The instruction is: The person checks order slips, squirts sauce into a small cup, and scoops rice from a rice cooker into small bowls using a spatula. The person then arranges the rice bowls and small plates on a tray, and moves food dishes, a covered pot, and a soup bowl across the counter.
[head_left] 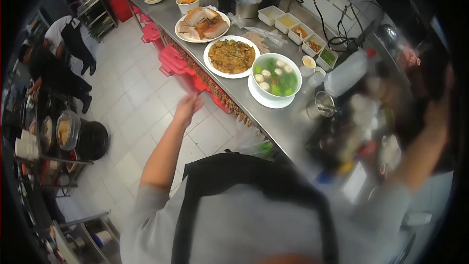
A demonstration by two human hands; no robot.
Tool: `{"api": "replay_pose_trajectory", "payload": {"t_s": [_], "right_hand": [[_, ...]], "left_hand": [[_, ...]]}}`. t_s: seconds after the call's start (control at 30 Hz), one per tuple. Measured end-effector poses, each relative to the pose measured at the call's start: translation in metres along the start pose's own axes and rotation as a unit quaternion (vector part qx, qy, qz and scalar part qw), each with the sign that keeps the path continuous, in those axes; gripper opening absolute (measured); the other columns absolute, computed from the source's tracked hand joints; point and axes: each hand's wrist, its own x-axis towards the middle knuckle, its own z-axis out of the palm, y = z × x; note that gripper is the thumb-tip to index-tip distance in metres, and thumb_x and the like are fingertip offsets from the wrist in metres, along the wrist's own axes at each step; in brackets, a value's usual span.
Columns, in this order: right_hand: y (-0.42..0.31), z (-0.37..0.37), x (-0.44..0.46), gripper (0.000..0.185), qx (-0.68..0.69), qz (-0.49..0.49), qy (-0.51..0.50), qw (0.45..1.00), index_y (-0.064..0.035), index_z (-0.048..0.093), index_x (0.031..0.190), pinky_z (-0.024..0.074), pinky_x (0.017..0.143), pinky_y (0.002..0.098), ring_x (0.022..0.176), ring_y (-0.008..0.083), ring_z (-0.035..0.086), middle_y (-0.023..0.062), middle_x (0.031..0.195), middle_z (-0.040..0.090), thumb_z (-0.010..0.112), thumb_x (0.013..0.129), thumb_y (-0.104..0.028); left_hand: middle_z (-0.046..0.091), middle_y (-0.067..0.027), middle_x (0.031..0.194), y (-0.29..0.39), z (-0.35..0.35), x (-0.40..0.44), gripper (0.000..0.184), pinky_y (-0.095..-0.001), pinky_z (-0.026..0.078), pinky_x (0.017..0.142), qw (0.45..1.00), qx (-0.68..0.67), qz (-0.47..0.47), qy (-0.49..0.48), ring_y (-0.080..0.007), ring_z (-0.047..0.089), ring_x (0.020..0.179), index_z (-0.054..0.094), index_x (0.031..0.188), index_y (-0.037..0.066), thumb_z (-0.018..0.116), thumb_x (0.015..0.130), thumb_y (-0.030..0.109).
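My left hand [188,107] is out over the floor, beside the counter's front edge. Its fingers are closed, and a dark, blurred bit shows at them that I cannot make out. Far to the right, my right hand [439,105] is smeared by motion and dark at the picture's edge; its fingers do not show clearly. Closest to my left hand on the counter [281,124] are a white bowl of green soup with pale balls [277,79] on a white plate [264,99], a plate with a browned omelette [231,56], and a plate of sliced meat [202,23].
Small tubs of condiments [299,33] line the wall side. A metal cup [321,105] and a clear bottle [346,73] stand near the soup. Pink lidded bins [172,60] sit under the counter. Two people [56,66] work at the left, by a black bin [93,139].
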Motion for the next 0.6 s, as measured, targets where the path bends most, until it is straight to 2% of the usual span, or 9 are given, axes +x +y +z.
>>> {"api": "replay_pose_trajectory", "payload": {"t_s": [0.03,0.1,0.17,0.3,0.37,0.4,0.47,0.53,0.6], "right_hand": [[-0.030,-0.004,-0.018,0.023,-0.057,0.000,0.024,0.998,0.0083,0.060,0.098,0.0437,0.075,0.0313,0.083,0.0217,0.054,0.0144,0.089,0.059,0.061,0.083,-0.009],[-0.046,-0.044,-0.045,0.023,-0.115,-0.053,-0.047,0.991,0.0082,0.061,0.097,0.0430,0.077,0.0301,0.084,0.0216,0.053,0.0138,0.089,0.058,0.059,0.086,-0.012],[-0.074,-0.087,-0.076,0.026,-0.278,-0.080,-0.130,0.948,0.0083,0.058,0.103,0.0434,0.080,0.0346,0.089,0.0278,0.054,0.0177,0.095,0.057,0.057,0.084,-0.010],[-0.099,-0.200,-0.148,0.028,-0.476,-0.072,-0.218,0.849,-0.0101,0.061,0.113,0.0400,0.089,0.0320,0.109,0.0224,0.050,0.0077,0.119,0.054,0.059,0.085,-0.011],[-0.120,-0.200,-0.167,0.031,-0.449,0.074,-0.137,0.880,-0.0092,0.058,0.117,0.0381,0.091,0.0277,0.113,0.0195,0.049,0.0076,0.125,0.053,0.056,0.086,-0.011],[-0.138,-0.186,-0.172,0.032,-0.360,0.211,-0.026,0.908,-0.0036,0.055,0.119,0.0370,0.091,0.0240,0.113,0.0180,0.049,0.0099,0.124,0.053,0.054,0.088,-0.009],[-0.158,-0.179,-0.184,0.033,-0.270,0.335,0.081,0.899,0.0031,0.052,0.121,0.0364,0.088,0.0192,0.111,0.0160,0.050,0.0129,0.124,0.052,0.050,0.090,-0.008],[-0.168,-0.180,-0.193,0.032,-0.296,0.328,0.069,0.895,0.0052,0.051,0.120,0.0374,0.082,0.0170,0.110,0.0152,0.050,0.0141,0.124,0.052,0.050,0.090,-0.007],[-0.184,-0.185,-0.201,0.032,-0.337,0.320,0.063,0.883,0.0074,0.051,0.119,0.0383,0.077,0.0147,0.109,0.0143,0.051,0.0153,0.125,0.052,0.049,0.090,-0.005]], "left_hand": [[0.058,-0.0130,0.100,-0.002,0.009,0.042,0.027,-0.0282,0.052,0.073,1.000,0.023,0.015,0.001,-0.0193,0.061,0.085,0.051,0.111,-0.004,0.051,0.090,0.014],[0.060,-0.0111,0.087,0.006,0.030,0.104,0.024,-0.0277,0.051,0.064,0.994,0.103,-0.012,0.016,-0.0173,0.062,0.077,0.054,0.103,-0.004,0.054,0.089,0.016],[0.060,-0.0107,0.078,0.035,0.067,0.106,0.025,-0.0275,0.050,0.062,0.976,0.192,-0.013,0.104,-0.0160,0.061,0.072,0.057,0.097,-0.004,0.057,0.087,0.020],[0.062,-0.0133,0.072,0.028,0.071,0.133,0.029,-0.0306,0.049,0.064,0.953,0.254,0.080,0.146,-0.0188,0.063,0.073,0.061,0.086,-0.003,0.062,0.081,0.025],[0.063,-0.0153,0.076,0.019,0.068,0.146,0.027,-0.0341,0.049,0.068,0.930,0.315,0.102,0.162,-0.0236,0.063,0.075,0.061,0.084,-0.003,0.061,0.080,0.024],[0.063,-0.0163,0.078,0.014,0.067,0.153,0.026,-0.0359,0.048,0.069,0.917,0.343,0.115,0.170,-0.0259,0.063,0.076,0.061,0.082,-0.002,0.061,0.079,0.024],[0.062,-0.0151,0.077,-0.002,0.056,0.167,0.017,-0.0367,0.048,0.064,0.854,0.459,0.182,0.166,-0.0255,0.061,0.070,0.060,0.080,-0.003,0.056,0.080,0.014],[0.063,-0.0154,0.080,-0.030,0.030,0.199,0.015,-0.0368,0.049,0.064,0.867,0.426,0.190,0.177,-0.0253,0.061,0.070,0.061,0.082,-0.005,0.050,0.081,0.007],[0.063,-0.0170,0.088,-0.033,0.014,0.193,0.019,-0.0380,0.052,0.069,0.950,0.214,0.182,0.135,-0.0265,0.063,0.078,0.059,0.090,-0.007,0.046,0.082,0.004]]}}
